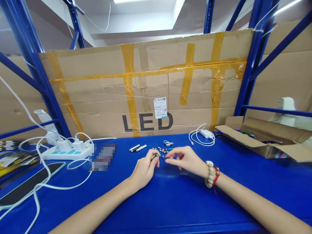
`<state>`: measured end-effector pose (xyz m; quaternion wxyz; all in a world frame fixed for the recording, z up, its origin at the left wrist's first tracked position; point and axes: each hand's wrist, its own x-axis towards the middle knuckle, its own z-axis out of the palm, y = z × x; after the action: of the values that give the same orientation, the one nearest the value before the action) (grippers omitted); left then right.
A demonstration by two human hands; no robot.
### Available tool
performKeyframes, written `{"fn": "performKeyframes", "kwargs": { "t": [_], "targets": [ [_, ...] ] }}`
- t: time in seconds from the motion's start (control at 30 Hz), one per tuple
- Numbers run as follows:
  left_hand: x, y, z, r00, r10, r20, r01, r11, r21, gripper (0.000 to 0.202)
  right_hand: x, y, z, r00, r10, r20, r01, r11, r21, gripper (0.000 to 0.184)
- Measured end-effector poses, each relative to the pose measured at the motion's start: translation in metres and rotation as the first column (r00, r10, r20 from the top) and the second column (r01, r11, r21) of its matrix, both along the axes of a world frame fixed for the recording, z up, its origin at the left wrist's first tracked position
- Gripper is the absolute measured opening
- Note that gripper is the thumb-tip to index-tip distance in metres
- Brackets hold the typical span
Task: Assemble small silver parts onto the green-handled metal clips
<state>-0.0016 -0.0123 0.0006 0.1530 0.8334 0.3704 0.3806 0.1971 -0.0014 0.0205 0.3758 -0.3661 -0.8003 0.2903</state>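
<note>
Both bare hands are at work over the middle of a blue table (156, 204), fingertips facing each other and near but apart. The left hand (145, 167) grasps a small green part (155, 156) between thumb and fingers. The right hand (185, 159) has thumb and forefinger curved close to a small metal piece (163, 157) lying between the hands; whether it grips anything cannot be told. Beads (210, 174) and a red cord (215, 177) circle the right wrist. Just beyond the hands lie small round metal pieces (162, 149) — loosely scattered — with silver tubes (140, 148) to their left and a metal clip (168, 143) on the far side. A white charger (206, 133) with its cable lies far right, near an open cardboard box (258, 150). On the left are a power strip (70, 155) and, nearer, a phone (29, 188).
</note>
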Motion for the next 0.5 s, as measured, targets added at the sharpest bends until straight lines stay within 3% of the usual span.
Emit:
{"fn": "performKeyframes", "kwargs": {
  "t": [0.17,0.33,0.43,0.5],
  "targets": [
    [-0.005,0.007,0.004,0.991,0.081,-0.102,-0.068,0.990,0.123,0.015,0.001,0.011,-0.013,0.964,0.014,0.267,-0.039,0.995,0.088,0.022],
    [-0.009,0.011,0.006,0.973,0.131,-0.192,-0.095,0.978,0.186,0.017,-0.004,0.014,-0.010,0.962,-0.048,0.270,0.018,0.994,0.110,0.031],
    [-0.014,0.012,0.006,0.955,0.142,-0.260,-0.077,0.967,0.244,0.016,-0.005,-0.006,0.001,0.966,-0.121,0.227,0.090,0.986,0.143,0.029],
    [-0.018,0.013,0.006,0.942,0.156,-0.296,-0.064,0.952,0.298,0.018,-0.004,-0.039,0.002,0.970,-0.205,0.133,0.185,0.971,0.151,0.032]
  ]
}}
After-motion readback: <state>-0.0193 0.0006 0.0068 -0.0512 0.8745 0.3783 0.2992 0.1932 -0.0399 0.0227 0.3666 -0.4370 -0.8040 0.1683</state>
